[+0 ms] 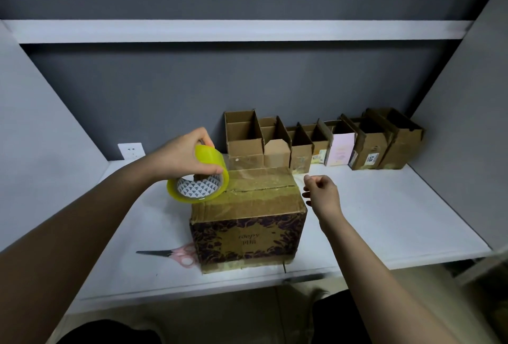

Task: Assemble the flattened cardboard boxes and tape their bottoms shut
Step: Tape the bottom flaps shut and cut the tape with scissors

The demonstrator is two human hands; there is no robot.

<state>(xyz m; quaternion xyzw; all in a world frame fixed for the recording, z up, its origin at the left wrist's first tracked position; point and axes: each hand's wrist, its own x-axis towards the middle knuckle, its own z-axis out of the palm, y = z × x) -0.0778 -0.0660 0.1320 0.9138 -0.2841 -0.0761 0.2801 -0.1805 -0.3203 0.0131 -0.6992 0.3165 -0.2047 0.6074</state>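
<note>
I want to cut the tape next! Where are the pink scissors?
In the head view, the pink-handled scissors lie flat on the white table, at the near left corner of the patterned brown cardboard box, blades pointing left.

Single head view, wide-angle, looking forward and down from close above the white tabletop (384, 220), facing the grey back wall (192, 90); both forearms entering from below.
</note>
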